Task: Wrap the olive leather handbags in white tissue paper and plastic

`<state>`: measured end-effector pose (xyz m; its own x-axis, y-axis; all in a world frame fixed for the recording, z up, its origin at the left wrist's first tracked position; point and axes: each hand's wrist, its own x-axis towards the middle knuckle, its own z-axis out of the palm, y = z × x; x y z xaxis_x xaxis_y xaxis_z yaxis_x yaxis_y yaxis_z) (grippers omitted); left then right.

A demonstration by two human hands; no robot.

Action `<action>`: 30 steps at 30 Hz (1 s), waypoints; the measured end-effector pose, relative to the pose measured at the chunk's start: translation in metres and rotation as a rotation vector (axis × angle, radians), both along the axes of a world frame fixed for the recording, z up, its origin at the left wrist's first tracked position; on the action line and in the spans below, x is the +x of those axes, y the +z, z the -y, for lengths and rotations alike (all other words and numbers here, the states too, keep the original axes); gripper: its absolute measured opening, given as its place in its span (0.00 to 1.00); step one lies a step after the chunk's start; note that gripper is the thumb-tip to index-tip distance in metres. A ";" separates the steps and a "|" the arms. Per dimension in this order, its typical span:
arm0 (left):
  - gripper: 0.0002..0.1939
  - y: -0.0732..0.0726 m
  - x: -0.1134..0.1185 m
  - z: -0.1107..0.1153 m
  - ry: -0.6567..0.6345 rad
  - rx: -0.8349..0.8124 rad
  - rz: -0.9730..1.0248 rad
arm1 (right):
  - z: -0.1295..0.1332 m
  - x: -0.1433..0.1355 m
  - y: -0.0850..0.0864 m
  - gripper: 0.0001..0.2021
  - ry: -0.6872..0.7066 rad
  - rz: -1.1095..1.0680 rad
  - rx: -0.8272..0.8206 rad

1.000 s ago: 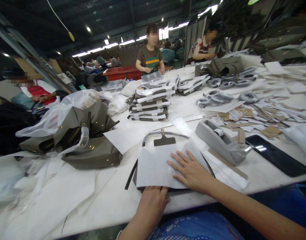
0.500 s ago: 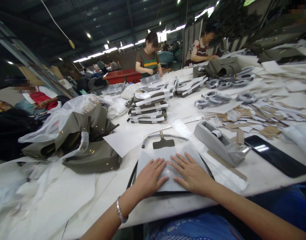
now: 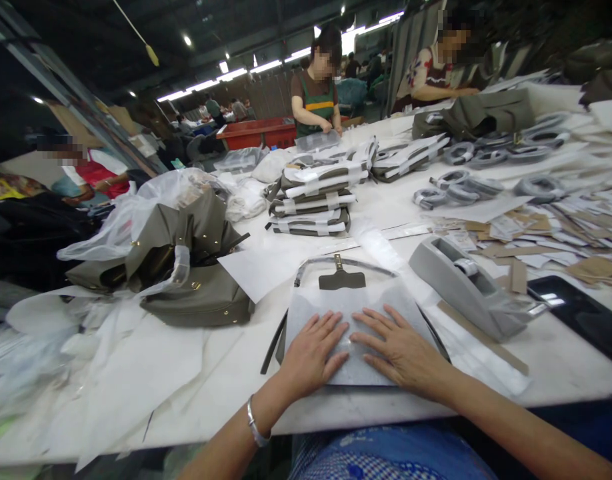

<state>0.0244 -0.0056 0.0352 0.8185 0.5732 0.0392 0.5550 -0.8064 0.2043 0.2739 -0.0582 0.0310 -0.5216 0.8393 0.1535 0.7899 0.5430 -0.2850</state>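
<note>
A dark olive handbag (image 3: 342, 281) lies flat in front of me, its handle pointing away and wrapped in clear film. Over its body is spread a sheet of white tissue paper (image 3: 353, 303). My left hand (image 3: 316, 347) rests palm down on the left half of the sheet, fingers stretched out. On the right half lies my right hand (image 3: 399, 347), also flat with its fingers spread. Neither hand grips anything. Dark straps stick out from under the sheet on both sides.
Right of the bag are a grey tape dispenser (image 3: 471, 287) and a black phone (image 3: 579, 317). Olive bags (image 3: 196, 300) lie to the left. Farther back stand stacked wrapped bags (image 3: 316, 200), coiled wrapped handles (image 3: 461, 190) and scattered cards (image 3: 541, 233). Co-workers sit and stand beyond.
The whole scene has shifted as my head turned slightly left. Both hands stay flat on the tissue paper in nearly the same place.
</note>
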 end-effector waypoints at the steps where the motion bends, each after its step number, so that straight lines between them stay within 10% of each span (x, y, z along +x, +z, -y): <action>1: 0.29 0.000 0.000 0.000 0.001 -0.008 0.000 | 0.000 0.000 0.000 0.19 0.003 0.005 -0.003; 30: 0.29 0.004 0.000 0.000 0.001 -0.059 0.002 | 0.000 0.005 0.000 0.21 0.122 0.059 0.025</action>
